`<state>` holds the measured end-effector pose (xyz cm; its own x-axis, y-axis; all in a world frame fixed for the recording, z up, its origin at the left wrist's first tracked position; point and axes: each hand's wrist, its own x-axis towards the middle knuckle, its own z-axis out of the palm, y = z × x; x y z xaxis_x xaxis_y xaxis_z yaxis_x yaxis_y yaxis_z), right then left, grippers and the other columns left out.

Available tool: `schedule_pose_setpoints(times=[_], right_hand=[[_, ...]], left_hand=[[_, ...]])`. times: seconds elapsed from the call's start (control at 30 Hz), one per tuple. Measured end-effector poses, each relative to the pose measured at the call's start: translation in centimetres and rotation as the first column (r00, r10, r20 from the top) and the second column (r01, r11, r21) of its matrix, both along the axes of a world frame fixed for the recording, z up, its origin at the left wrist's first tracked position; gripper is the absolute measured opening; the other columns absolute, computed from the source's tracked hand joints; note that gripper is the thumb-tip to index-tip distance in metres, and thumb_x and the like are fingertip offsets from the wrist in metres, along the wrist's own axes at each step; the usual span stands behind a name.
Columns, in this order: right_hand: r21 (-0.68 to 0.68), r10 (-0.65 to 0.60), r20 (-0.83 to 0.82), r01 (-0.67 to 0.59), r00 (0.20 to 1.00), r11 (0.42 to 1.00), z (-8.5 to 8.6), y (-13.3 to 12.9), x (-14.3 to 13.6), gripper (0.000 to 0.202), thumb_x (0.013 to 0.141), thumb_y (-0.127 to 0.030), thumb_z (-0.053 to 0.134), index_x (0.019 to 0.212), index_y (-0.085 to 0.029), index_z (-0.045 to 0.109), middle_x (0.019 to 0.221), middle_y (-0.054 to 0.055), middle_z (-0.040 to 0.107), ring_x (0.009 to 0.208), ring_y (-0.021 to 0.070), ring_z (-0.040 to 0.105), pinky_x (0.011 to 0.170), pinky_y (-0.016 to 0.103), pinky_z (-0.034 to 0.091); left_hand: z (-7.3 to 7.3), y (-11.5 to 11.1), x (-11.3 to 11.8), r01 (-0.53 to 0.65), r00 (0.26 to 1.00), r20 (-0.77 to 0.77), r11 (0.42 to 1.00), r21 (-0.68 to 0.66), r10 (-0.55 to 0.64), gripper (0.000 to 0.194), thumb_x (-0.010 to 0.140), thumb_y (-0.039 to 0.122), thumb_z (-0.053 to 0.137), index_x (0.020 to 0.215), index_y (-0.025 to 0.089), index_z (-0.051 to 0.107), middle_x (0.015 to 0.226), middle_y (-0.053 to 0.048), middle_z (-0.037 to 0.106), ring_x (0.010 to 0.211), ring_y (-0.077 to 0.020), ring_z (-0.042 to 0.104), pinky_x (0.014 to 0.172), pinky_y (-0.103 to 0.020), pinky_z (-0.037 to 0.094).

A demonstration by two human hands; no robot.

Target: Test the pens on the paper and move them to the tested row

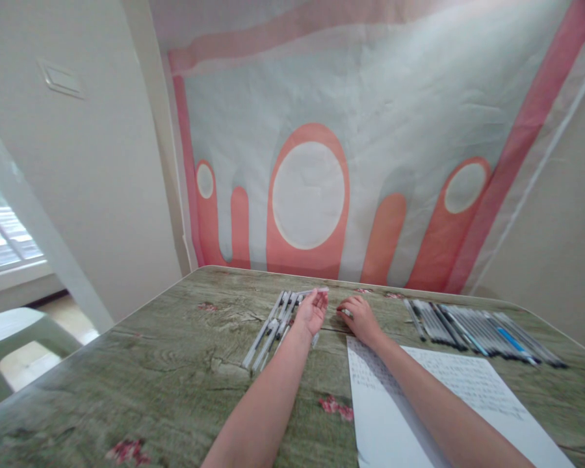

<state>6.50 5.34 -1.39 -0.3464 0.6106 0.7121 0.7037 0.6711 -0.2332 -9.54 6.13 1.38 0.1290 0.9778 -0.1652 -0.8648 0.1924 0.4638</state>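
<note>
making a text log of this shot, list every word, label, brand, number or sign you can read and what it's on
None can be read.
Paper sheet: rows of writing, too small and blurred.
Row of pens on the right: any print too blurred.
Pens on the left: same.
Wall backdrop: shapes, no readable word.

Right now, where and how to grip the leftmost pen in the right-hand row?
Mid-barrel on that pen, I'd say, pinched across its width from above-left. It lies long and slim, with bare table on its left and other pens close on its right. The right hand is on that open left side.
</note>
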Motion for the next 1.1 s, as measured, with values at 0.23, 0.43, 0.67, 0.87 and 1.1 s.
schedule_pose_setpoints(times=[0.23, 0.43, 0.67, 0.87, 1.1], right_hand=[[0.019, 0.014, -0.338, -0.008, 0.941, 1.0, 1.0, -0.3, -0.6, 0.026, 0.085, -0.032, 0.041, 0.1, -0.02, 0.058, 0.087, 0.007, 0.062, 0.082, 0.0197, 0.054, 0.075, 0.036, 0.043], [-0.014, 0.006, -0.452, -0.013, 0.892, 1.0, 1.8, -1.0, -0.6, 0.024, 0.084, -0.033, 0.042, 0.092, -0.019, 0.06, 0.088, 0.007, 0.063, 0.084, 0.019, 0.056, 0.078, 0.036, 0.043], [-0.132, -0.001, -0.573, -0.091, 0.819, 0.987, 0.9, -0.4, -0.8, 0.028, 0.083, -0.038, 0.042, 0.093, -0.018, 0.059, 0.088, 0.007, 0.064, 0.074, 0.0176, 0.058, 0.067, 0.032, 0.048], [-0.166, -0.002, -0.61, -0.125, 0.792, 0.978, 0.7, -0.3, -1.0, 0.029, 0.082, -0.04, 0.044, 0.093, -0.017, 0.058, 0.087, 0.008, 0.063, 0.073, 0.0179, 0.058, 0.065, 0.032, 0.048], [-0.212, -0.058, -0.607, -0.091, 0.793, 0.973, 1.2, -1.0, -1.1, 0.031, 0.082, -0.041, 0.042, 0.092, -0.016, 0.057, 0.083, 0.007, 0.063, 0.07, 0.0164, 0.056, 0.064, 0.029, 0.046]], left_hand=[[-0.4, -0.6, 0.9, 0.041, 0.993, -0.117, 0.995, 0.093, -0.03, 0.003, 0.075, 0.013, 0.058, 0.075, 0.01, 0.057, 0.076, -0.007, 0.065, 0.071, -0.0109, 0.062, 0.073, -0.023, 0.049], [-0.9, -0.9, 1.6, 0.075, 0.987, -0.151, 0.987, 0.143, -0.053, 0.004, 0.074, 0.012, 0.058, 0.075, 0.01, 0.056, 0.075, -0.008, 0.065, 0.071, -0.0119, 0.062, 0.073, -0.024, 0.049], [-0.8, -1.0, 1.8, 0.092, 0.986, -0.153, 0.982, 0.167, -0.066, 0.004, 0.074, 0.011, 0.058, 0.076, 0.01, 0.055, 0.076, -0.008, 0.065, 0.072, -0.0115, 0.062, 0.072, -0.023, 0.049], [-0.7, -1.1, 1.8, 0.086, 0.988, -0.145, 0.982, 0.168, -0.062, 0.004, 0.074, 0.009, 0.057, 0.076, 0.009, 0.055, 0.076, -0.008, 0.066, 0.072, -0.0112, 0.062, 0.075, -0.023, 0.048], [-0.9, -1.0, 1.9, 0.106, 0.985, -0.155, 0.975, 0.194, -0.077, 0.006, 0.073, 0.012, 0.059, 0.076, 0.009, 0.055, 0.077, -0.007, 0.066, 0.073, -0.0113, 0.062, 0.082, -0.026, 0.047]])
